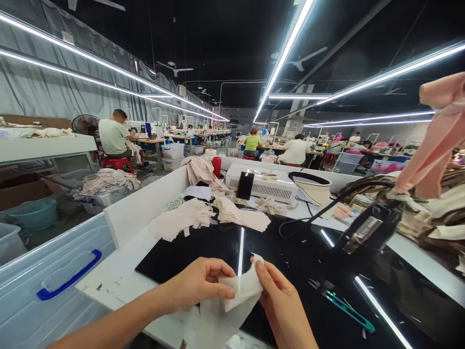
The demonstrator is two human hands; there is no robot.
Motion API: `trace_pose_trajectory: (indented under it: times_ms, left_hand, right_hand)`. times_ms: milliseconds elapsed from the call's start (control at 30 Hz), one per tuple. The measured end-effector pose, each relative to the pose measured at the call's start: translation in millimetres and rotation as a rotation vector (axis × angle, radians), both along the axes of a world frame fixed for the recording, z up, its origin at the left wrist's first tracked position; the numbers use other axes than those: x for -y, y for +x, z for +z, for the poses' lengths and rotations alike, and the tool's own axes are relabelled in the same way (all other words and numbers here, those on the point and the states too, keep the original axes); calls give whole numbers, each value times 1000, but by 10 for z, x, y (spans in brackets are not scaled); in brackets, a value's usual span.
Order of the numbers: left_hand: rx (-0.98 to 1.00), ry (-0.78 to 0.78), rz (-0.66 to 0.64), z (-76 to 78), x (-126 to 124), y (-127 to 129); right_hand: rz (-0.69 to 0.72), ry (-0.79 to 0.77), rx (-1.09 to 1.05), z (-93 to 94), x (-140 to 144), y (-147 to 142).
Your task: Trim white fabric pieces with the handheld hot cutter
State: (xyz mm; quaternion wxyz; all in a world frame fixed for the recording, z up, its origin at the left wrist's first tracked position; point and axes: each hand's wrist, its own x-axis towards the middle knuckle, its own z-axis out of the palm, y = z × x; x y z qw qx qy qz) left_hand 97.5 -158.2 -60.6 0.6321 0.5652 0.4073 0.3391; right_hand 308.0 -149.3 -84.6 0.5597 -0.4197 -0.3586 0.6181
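Observation:
Between my two hands a small piece of white fabric [241, 288] is held over the front of a glossy black board [203, 247]. My left hand [198, 283] pinches its left edge between thumb and fingers. At the upper right corner, my right hand [279, 295] grips the cloth with the thumb on top. The lower part of the fabric hangs down and looks thin and see-through. To the right of my right hand lie teal thread snips [348, 310]. Beyond my hands are a stack of cream fabric pieces [183, 218] and a second stack [243, 215].
A black phone [246, 185] leans against a white vented box [261, 182]. A black clamp-like device with a cable [370, 228] stands at right, below hanging pink fabric [443, 131]. At left is a clear bin with a blue handle [69, 276]. Other people sit at machines farther back.

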Motion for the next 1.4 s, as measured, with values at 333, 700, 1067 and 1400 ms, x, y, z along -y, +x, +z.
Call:
trace_pose_trajectory:
  times_ms: [333, 700, 1067, 1400]
  left_hand:
    - [-12, 329, 45, 154, -103, 240]
    - [43, 222, 285, 145, -172, 248]
    - [70, 263, 366, 29, -198, 279]
    - [40, 281, 369, -23, -170, 253]
  right_hand:
    - [138, 35, 63, 119, -17, -200]
    - [268, 158, 199, -30, 60, -196]
    - [302, 206, 289, -24, 111, -142]
    - [294, 205, 351, -50, 234, -176]
